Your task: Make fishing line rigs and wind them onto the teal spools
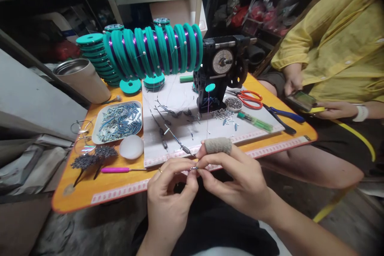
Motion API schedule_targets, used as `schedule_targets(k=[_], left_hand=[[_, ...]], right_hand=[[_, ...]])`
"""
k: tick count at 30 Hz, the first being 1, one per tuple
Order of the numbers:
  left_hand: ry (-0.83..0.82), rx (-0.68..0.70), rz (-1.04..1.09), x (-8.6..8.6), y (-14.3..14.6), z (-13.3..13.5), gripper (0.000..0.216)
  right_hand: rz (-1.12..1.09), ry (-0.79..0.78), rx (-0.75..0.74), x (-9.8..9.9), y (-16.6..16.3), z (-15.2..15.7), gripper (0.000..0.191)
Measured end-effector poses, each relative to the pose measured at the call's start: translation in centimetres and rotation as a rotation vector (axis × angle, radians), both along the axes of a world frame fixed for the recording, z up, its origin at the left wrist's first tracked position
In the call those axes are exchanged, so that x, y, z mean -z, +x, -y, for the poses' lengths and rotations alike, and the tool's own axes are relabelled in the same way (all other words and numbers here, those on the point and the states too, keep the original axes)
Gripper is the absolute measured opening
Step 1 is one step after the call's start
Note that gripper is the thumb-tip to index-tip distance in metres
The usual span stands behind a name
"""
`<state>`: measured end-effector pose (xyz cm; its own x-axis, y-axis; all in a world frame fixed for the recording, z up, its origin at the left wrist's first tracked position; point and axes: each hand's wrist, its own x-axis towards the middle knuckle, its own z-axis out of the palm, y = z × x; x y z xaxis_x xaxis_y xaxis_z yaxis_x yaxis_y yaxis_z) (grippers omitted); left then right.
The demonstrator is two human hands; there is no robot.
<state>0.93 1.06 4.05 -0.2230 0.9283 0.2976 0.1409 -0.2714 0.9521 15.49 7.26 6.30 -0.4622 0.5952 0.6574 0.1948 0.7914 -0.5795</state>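
My left hand (171,191) and my right hand (237,178) meet at the near edge of the orange table (120,188). Both pinch one tiny metal piece (193,167) between thumb and fingertips. A thin line (177,141) with small weights on it runs from that piece back over the white mat (180,108). My right index finger wears a beige wrap (218,145). Behind the mat a black winding machine (223,70) carries a row of teal spools (156,50) wound with purple line.
A white tray of small blue-grey tubes (117,122) lies at the left, with a pink-handled tool (120,170), a white pebble-shaped lump (131,147) and a metal cup (82,78). Red scissors (250,99), blue pliers (283,117) and a green tool (255,121) lie at the right. A person in yellow (339,40) holds a phone (302,101).
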Motion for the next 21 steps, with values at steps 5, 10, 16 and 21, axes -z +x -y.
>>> schedule_targets(k=[5, 10, 16, 21], left_hand=[[0.030, 0.003, -0.081, -0.34, -0.14, -0.07, 0.018], [0.058, -0.043, -0.064, -0.11, -0.06, -0.05, 0.020], [0.021, -0.125, -0.083, 0.28, -0.05, 0.14, 0.031], [-0.008, -0.098, 0.069, -0.01, 0.07, 0.07, 0.022]], right_hand=[[0.015, -0.015, 0.003, 0.08, 0.19, 0.16, 0.017], [0.075, -0.053, 0.002, 0.17, 0.39, 0.14, 0.014], [0.165, -0.001, -0.006, 0.41, 0.38, 0.40, 0.012], [0.224, 0.290, 0.004, 0.30, 0.16, 0.42, 0.018]])
